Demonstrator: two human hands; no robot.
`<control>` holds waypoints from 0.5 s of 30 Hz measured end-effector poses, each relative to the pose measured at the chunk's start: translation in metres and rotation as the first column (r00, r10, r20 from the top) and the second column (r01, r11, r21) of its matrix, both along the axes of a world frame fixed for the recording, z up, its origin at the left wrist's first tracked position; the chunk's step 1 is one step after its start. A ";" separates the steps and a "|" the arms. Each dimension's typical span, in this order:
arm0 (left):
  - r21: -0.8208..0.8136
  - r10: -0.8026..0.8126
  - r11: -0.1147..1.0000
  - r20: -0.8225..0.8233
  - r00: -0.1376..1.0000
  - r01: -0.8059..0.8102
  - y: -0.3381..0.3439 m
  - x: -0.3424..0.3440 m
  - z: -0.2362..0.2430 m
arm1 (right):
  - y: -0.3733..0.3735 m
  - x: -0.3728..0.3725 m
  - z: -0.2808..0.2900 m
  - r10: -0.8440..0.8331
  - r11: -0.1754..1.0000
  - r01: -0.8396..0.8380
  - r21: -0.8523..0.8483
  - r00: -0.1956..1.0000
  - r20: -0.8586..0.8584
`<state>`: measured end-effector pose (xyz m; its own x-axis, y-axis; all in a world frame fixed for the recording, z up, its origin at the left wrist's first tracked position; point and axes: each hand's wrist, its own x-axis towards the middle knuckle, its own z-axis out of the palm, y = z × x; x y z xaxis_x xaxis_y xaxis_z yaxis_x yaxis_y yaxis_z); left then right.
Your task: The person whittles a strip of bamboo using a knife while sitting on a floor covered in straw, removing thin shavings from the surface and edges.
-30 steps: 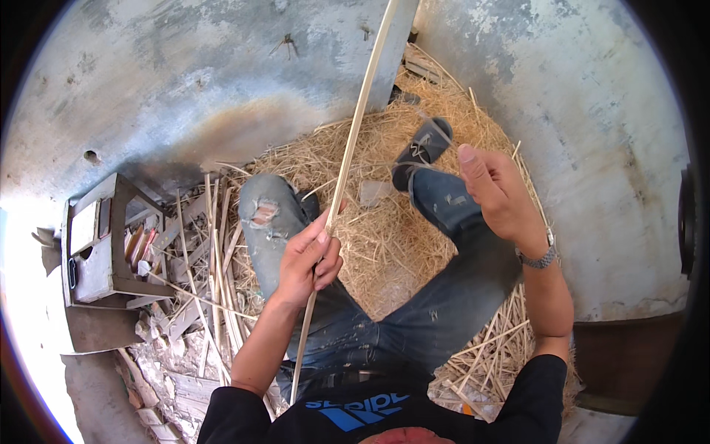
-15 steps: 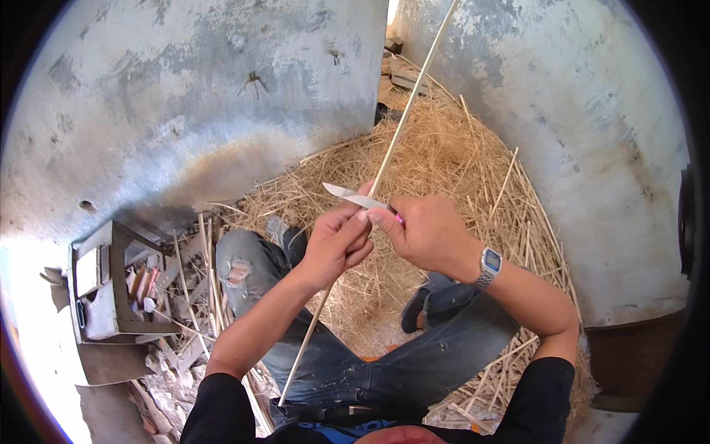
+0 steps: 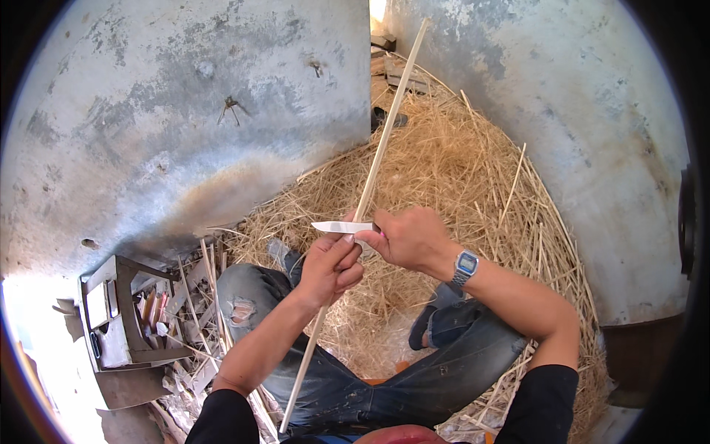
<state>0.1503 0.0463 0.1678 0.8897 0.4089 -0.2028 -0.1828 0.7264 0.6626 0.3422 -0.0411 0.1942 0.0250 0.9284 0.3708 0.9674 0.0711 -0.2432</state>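
My left hand [image 3: 330, 269] is closed around a long, pale strip of wood or bamboo [image 3: 389, 126]. The strip slants from my lap up toward the far wall. My right hand [image 3: 412, 238] grips a knife, its fingers wrapped round the handle, which is mostly hidden. The bare knife blade [image 3: 342, 227] points left and lies across the strip just beyond my left fingers. My right thumb rests close to the blade's base, near the left fingertips. A metal watch [image 3: 465, 268] is on my right wrist.
Straw-like shavings [image 3: 436, 159] and thin strips cover the floor ahead and right. A tilted wooden stool [image 3: 133, 355] with things inside stands at left. Worn walls [image 3: 185, 96] rise at left and right. My legs in torn jeans [image 3: 436, 377] are folded beneath my hands.
Both hands have come lower in the picture, toward my body. The strip's far end now shows below the upper edge. The blade has turned to lie more level across the strip.
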 end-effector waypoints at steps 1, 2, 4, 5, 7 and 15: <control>-0.058 0.009 0.998 0.017 1.000 -0.008 -0.002 -0.001 -0.002 | -0.001 -0.001 0.000 0.004 1.000 -0.004 -0.001 1.000 -0.008; -0.019 -0.022 1.000 0.033 0.999 0.022 -0.002 -0.002 0.002 | -0.005 -0.002 0.001 0.018 1.000 -0.019 -0.007 0.996 -0.083; -0.031 -0.012 0.999 0.013 1.000 0.012 -0.004 -0.001 0.008 | -0.011 -0.004 0.004 0.030 0.999 -0.033 -0.014 0.987 -0.160; -0.047 0.009 0.999 -0.004 1.000 -0.009 -0.005 -0.003 0.008 | -0.013 -0.006 0.005 0.012 1.000 -0.017 -0.023 0.984 -0.177; -0.047 0.004 0.999 -0.015 1.000 -0.005 -0.005 -0.008 0.000 | -0.013 -0.009 0.006 -0.001 0.999 -0.007 -0.041 0.981 -0.196; 0.083 -0.046 0.995 -0.032 0.998 0.048 -0.012 -0.021 -0.006 | -0.006 0.009 -0.003 -0.233 0.953 0.237 -0.189 0.971 0.045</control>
<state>0.1296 0.0341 0.1614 0.9026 0.3831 -0.1965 -0.1289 0.6758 0.7258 0.3514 -0.0469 0.1914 0.2449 0.9509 0.1893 0.9563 -0.2048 -0.2087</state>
